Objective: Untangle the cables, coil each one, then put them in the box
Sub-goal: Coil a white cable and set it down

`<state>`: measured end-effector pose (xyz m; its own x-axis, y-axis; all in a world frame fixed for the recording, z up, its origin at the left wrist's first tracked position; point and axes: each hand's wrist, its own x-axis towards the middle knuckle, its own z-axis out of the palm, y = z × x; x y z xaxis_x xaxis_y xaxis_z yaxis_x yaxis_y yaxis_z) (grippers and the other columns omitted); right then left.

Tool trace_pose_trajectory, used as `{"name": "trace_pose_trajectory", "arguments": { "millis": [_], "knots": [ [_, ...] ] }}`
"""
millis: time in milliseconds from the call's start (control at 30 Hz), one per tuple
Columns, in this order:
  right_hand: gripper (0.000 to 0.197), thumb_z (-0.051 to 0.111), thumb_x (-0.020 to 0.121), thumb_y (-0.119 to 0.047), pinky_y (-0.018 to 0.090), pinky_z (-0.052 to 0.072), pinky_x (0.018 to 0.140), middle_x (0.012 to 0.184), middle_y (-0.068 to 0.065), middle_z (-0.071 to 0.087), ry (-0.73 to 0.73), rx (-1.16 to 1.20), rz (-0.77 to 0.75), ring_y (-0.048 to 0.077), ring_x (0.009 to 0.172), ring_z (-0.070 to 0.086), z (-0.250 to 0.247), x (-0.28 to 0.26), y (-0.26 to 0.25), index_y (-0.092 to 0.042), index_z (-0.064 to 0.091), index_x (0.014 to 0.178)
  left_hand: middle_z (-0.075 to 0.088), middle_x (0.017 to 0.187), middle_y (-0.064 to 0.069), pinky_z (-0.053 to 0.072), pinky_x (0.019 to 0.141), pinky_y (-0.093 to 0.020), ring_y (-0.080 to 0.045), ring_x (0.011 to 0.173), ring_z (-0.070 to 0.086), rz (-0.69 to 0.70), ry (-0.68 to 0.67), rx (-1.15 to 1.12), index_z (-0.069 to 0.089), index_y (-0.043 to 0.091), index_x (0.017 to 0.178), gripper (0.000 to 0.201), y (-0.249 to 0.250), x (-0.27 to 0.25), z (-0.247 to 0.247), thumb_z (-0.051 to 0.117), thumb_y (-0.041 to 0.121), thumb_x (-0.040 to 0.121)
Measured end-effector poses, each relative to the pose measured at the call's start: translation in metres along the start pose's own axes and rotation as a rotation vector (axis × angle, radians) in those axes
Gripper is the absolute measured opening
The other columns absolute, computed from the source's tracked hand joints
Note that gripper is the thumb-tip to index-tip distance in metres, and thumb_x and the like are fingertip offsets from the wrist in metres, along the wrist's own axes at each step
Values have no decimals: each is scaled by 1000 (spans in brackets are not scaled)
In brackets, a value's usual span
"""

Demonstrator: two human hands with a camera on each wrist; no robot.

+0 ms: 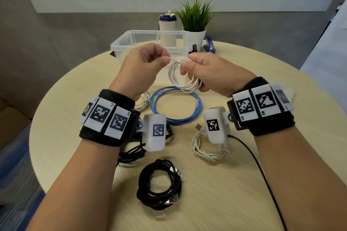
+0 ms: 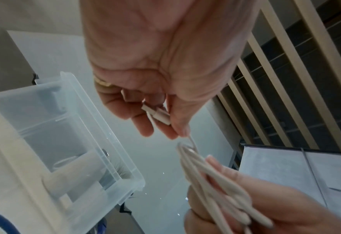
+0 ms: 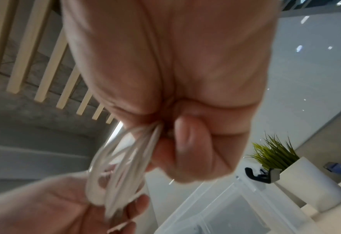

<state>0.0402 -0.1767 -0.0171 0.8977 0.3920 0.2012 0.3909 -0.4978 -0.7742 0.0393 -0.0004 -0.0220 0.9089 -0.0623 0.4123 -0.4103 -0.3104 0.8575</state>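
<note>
A white cable coil hangs in the air in front of the clear plastic box. My right hand grips the coil's loops in a fist. My left hand pinches the cable's loose end and holds it against the top of the coil. On the table lie a blue cable ring, a black coil, a white coil with a USB plug, and more black cable under my left wrist.
Behind the box stand a white bottle with a blue cap, a potted plant and a blue stapler. Another white cable lies beneath my left hand. A thin black lead runs off the round table's front right.
</note>
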Motion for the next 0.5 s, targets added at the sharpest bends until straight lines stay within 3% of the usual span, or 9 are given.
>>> {"name": "trace_pose_trajectory", "arguments": {
  "millis": [167,333,500],
  "knots": [
    [26,45,100,-20,25,44,50,64,3,49,16,221,-24,9,49,49,-5,-2,1,-13,61,81,53,73,8,32,53,-12,-1,52,37,98,29,212,65,33,72,16,-4,4,-7,71,22,83],
    [24,45,100,-16,24,46,45,63,5,47,89,305,-58,10,47,50,-4,-2,0,-10,59,82,62,68,-2,43,58,-14,-5,59,49,85,-52,185,67,22,78,12,-8,5,-4,67,13,85],
    [22,46,99,-17,23,46,45,62,5,48,59,374,-40,11,49,52,-3,-3,-1,-10,61,84,65,73,-6,54,68,-20,-7,63,60,66,-57,-27,65,13,82,13,-6,4,2,59,5,91]
  ]
}}
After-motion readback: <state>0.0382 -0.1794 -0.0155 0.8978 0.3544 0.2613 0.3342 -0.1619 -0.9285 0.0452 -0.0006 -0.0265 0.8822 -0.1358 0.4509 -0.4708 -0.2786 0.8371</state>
